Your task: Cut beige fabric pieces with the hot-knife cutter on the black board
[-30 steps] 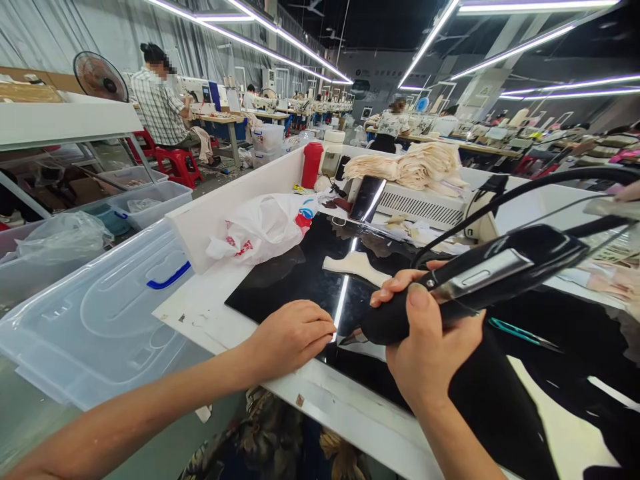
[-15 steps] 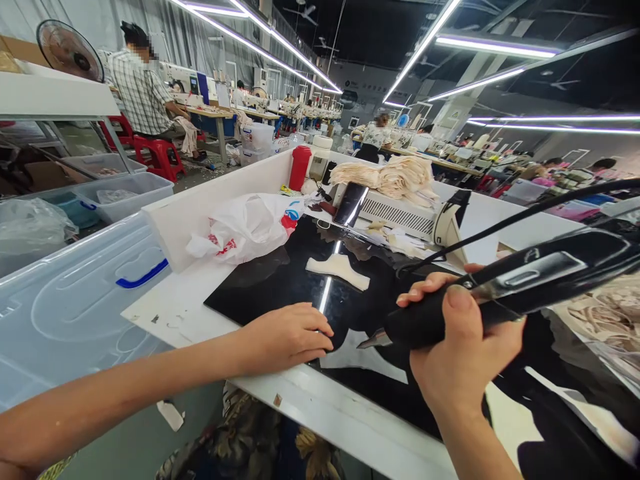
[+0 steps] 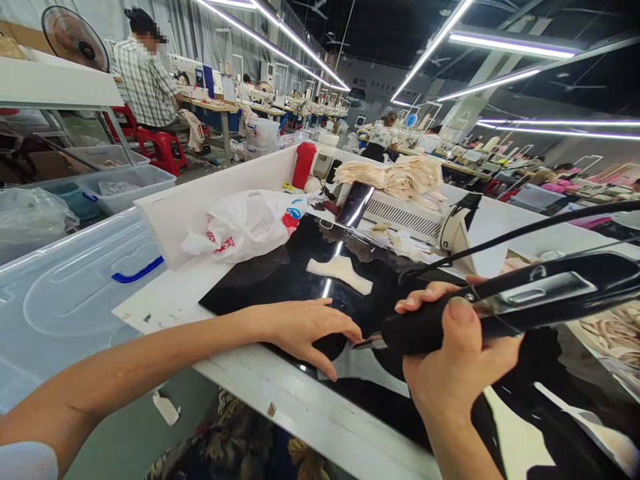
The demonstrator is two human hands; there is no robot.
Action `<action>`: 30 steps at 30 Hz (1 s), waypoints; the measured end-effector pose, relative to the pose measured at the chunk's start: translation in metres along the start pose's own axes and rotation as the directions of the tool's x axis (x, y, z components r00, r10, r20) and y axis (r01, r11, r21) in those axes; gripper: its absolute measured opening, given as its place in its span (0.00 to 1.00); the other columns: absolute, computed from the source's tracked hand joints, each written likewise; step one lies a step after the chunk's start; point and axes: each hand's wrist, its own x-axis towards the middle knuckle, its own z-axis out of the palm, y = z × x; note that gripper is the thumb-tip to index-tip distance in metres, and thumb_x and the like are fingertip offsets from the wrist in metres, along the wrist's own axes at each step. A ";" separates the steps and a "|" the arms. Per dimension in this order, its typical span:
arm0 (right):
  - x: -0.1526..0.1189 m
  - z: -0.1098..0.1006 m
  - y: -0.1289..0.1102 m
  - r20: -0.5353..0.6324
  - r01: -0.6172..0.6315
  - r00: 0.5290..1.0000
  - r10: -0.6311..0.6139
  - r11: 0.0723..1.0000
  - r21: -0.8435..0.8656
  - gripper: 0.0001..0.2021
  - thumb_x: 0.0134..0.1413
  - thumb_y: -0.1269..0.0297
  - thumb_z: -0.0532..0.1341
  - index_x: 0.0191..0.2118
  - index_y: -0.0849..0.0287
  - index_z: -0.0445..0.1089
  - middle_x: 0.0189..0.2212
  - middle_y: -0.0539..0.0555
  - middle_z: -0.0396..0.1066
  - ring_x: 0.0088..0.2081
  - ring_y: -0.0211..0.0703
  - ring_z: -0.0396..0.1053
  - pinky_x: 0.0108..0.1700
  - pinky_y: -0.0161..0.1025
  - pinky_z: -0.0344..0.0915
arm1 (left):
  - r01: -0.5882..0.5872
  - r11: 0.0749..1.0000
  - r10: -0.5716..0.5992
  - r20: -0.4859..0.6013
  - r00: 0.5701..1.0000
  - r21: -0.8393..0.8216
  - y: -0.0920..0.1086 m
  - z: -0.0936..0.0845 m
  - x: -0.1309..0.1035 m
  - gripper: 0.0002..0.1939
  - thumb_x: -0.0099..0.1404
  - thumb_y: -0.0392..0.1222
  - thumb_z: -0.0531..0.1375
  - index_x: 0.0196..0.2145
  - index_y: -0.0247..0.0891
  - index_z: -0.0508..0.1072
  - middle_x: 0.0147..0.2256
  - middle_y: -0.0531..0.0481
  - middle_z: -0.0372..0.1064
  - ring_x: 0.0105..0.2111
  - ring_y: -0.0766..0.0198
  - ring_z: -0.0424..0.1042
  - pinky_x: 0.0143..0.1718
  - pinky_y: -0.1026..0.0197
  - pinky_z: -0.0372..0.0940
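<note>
My right hand [image 3: 463, 360] is wrapped round a black corded hand tool [image 3: 530, 293] with a thick dark grip. Its narrow metal tip [image 3: 369, 343] points left, over the end of a thin pale grey cut piece [image 3: 367, 367] lying on the glossy black board [image 3: 260, 287]. Left of that end is my left hand [image 3: 310, 333], thumb and fingers apart, index fingertip close beside the metal tip. Whether the fingertips touch the piece, I cannot tell. Farther back on the board lies a cream curved piece [image 3: 341, 272].
A white plastic bag [image 3: 245, 223], a phone [image 3: 355, 203] and a stack of cream fabric [image 3: 395, 177] stand behind the board. The tool's black cable [image 3: 530, 228] arcs across the right. A clear lidded bin [image 3: 85, 287] is at the left. A co-worker [image 3: 145, 80] sits beyond.
My left hand has moved right toward the metal tip, and its thumb and fingers have spread apart. My right hand still holds the tool in nearly the same place. The view has shifted slightly.
</note>
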 end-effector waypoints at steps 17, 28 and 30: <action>-0.006 0.003 0.004 0.007 -0.015 1.000 0.015 1.000 -0.014 0.20 0.49 0.61 0.73 0.46 0.53 0.67 0.27 0.43 0.72 0.23 0.38 0.69 0.27 0.39 0.73 | -0.026 1.000 0.026 -0.046 0.999 0.002 -0.001 0.001 0.000 0.37 0.59 0.50 0.75 0.62 0.40 0.69 0.59 0.40 0.74 0.61 0.46 0.72 0.72 0.29 0.47; -0.007 0.002 0.001 -0.020 -0.007 1.000 0.007 1.000 -0.014 0.19 0.49 0.60 0.73 0.45 0.52 0.68 0.27 0.43 0.72 0.23 0.38 0.68 0.27 0.38 0.72 | -0.048 0.997 0.050 -0.032 0.998 0.055 -0.002 0.002 0.000 0.37 0.61 0.50 0.74 0.63 0.39 0.67 0.60 0.39 0.73 0.63 0.46 0.70 0.71 0.29 0.48; -0.007 0.002 0.003 -0.022 -0.006 1.000 0.006 1.000 -0.015 0.20 0.49 0.60 0.73 0.46 0.53 0.67 0.27 0.43 0.72 0.23 0.38 0.68 0.27 0.38 0.72 | -0.049 0.997 0.052 -0.038 0.998 0.066 -0.003 0.003 0.000 0.37 0.61 0.49 0.74 0.63 0.40 0.67 0.60 0.39 0.73 0.63 0.46 0.70 0.72 0.30 0.49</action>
